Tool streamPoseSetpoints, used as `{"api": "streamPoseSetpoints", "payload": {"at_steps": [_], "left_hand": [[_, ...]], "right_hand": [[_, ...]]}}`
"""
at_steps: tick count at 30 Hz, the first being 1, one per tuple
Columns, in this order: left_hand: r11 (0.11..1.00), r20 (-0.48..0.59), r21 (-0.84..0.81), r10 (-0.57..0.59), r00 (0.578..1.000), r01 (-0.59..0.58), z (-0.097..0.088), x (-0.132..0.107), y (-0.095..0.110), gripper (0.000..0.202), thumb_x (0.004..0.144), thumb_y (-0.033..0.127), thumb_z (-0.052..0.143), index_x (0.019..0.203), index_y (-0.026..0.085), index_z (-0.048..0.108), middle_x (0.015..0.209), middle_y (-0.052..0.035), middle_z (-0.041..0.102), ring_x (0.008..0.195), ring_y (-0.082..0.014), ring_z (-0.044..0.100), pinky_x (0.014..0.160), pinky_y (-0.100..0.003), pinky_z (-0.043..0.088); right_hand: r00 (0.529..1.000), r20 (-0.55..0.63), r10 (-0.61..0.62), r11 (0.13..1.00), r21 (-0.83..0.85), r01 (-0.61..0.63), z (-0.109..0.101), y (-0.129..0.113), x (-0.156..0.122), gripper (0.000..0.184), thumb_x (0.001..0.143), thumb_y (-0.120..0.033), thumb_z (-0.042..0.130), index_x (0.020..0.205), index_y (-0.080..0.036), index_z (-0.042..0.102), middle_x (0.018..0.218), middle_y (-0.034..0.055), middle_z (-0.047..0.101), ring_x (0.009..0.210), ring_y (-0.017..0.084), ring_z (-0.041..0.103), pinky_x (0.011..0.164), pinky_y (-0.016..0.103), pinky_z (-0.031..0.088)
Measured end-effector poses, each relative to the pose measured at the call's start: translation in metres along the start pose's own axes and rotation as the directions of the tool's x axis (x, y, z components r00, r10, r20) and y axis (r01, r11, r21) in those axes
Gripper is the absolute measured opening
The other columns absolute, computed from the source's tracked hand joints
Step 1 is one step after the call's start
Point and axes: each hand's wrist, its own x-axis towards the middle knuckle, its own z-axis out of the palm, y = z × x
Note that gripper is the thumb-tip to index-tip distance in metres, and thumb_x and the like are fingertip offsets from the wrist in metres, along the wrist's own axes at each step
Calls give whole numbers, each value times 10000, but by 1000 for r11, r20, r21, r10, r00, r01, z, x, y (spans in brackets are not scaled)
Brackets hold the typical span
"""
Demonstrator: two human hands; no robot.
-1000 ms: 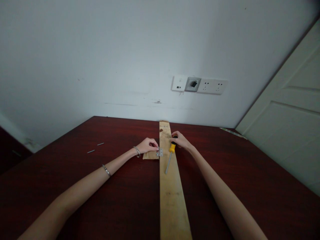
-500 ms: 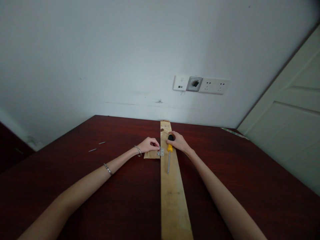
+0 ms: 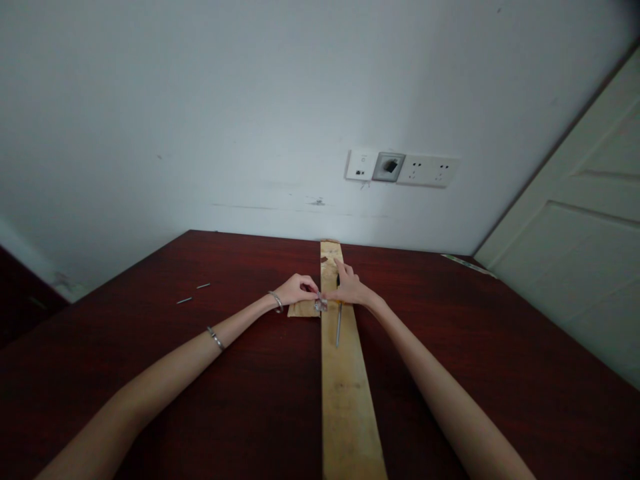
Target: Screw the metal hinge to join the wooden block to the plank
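Observation:
A small metal hinge (image 3: 318, 306) lies across the joint between a long wooden plank (image 3: 345, 400) and a short, thin wooden piece (image 3: 299, 310) to its left. My left hand (image 3: 298, 291) is closed, thumb and finger pinching at the hinge's upper edge. Reaching in over the plank, my right hand (image 3: 351, 288) has its thumb stretched to the hinge and its other fingers apart. Beneath that hand a screwdriver (image 3: 339, 328) rests on the plank, shaft toward me; its yellow and black handle is mostly covered by the hand.
Two thin metal rods (image 3: 193, 293) lie on the dark red tabletop (image 3: 240, 400) at left. Behind the table stands a white wall with sockets (image 3: 403, 169). A flat strip (image 3: 469, 266) lies at the back right edge, close to a white door (image 3: 590, 220).
My right hand has let go of the screwdriver handle, leaving it on the plank, and has shifted left so its thumb reaches the hinge. My left hand has stayed in place.

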Motion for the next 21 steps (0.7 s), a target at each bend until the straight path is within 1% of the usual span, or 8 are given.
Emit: {"api": "streamPoseSetpoints", "payload": {"at_steps": [3, 7, 10, 14, 17, 21], "left_hand": [[1000, 1, 17, 1, 1000, -1, 0, 1, -1, 152, 705, 260, 697, 756, 116, 699, 756, -30, 621, 674, -121, 553, 610, -217, 411], [1000, 1, 27, -5, 1000, 5, 0, 0, 0, 138, 709, 249, 688, 747, 117, 698, 757, -28, 616, 684, -121, 557, 618, -217, 415], [1000, -2, 22, 6, 1000, -6, 0, 0, 3, 125, 716, 245, 683, 736, 122, 696, 757, -25, 613, 686, -118, 556, 624, -216, 418], [1000, -8, 15, 14, 1000, -14, 0, -1, 3, 117, 712, 242, 691, 722, 126, 695, 757, -23, 611, 686, -117, 557, 622, -214, 419], [1000, -7, 11, 11, 1000, -11, 0, 0, 2, 128, 713, 251, 693, 731, 125, 697, 759, -23, 610, 681, -116, 558, 617, -215, 419], [1000, -6, -2, 21, 1000, -21, -1, 0, 1, 130, 711, 247, 695, 735, 120, 696, 760, -27, 613, 690, -121, 563, 623, -219, 422]], "right_hand": [[999, 22, -25, 1000, -13, 25, 1, -1, -1, 1213, 515, -580, 736, 1466, -232, 68, 1477, 208, 154, 1325, 448, 212, 985, 544, 271], [999, 40, -21, 999, -30, 22, 1, 1, 0, 1272, 477, -592, 749, 1469, -245, 32, 1478, 197, 146, 1338, 433, 197, 996, 555, 251], [998, 54, -15, 999, -38, 17, 0, 1, 1, 1280, 478, -599, 748, 1470, -229, 29, 1478, 209, 139, 1342, 432, 189, 998, 545, 257], [998, 58, -15, 999, -44, 18, 0, 2, 1, 1296, 467, -618, 751, 1469, -238, 23, 1479, 213, 127, 1341, 442, 184, 996, 545, 261], [998, 63, -11, 999, -45, 14, 0, 2, 1, 1312, 452, -631, 754, 1468, -250, 17, 1480, 205, 119, 1339, 445, 183, 1000, 544, 257], [997, 73, 3, 999, -38, 0, -1, 2, 1, 1300, 464, -611, 762, 1467, -278, 4, 1486, 188, 104, 1345, 443, 169, 1003, 556, 247]]}}
